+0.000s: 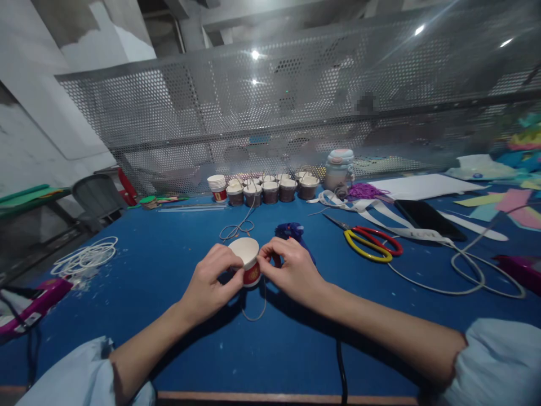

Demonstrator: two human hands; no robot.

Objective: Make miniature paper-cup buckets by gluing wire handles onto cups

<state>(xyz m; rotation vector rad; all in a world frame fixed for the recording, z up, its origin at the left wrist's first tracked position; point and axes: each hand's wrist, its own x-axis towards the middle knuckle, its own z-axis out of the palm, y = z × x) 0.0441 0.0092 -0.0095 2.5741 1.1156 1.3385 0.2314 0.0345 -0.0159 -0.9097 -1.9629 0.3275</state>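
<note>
A small white paper cup with a red band and gold print is tilted between my two hands above the blue table. My left hand pinches its left side, thumb on the outer wall and fingers by the rim. At the cup's right edge, my right hand has thumb and forefinger pinched on a thin cord against the cup wall. A slack loop of that cord hangs below the cup. Just behind my right hand lies a blue glue gun, partly hidden by it.
Several dark-wrapped cups stand at the back beside stacked paper cups. Scissors, white ribbon and a phone lie right. Coiled white cord lies left. A black cable crosses the front edge.
</note>
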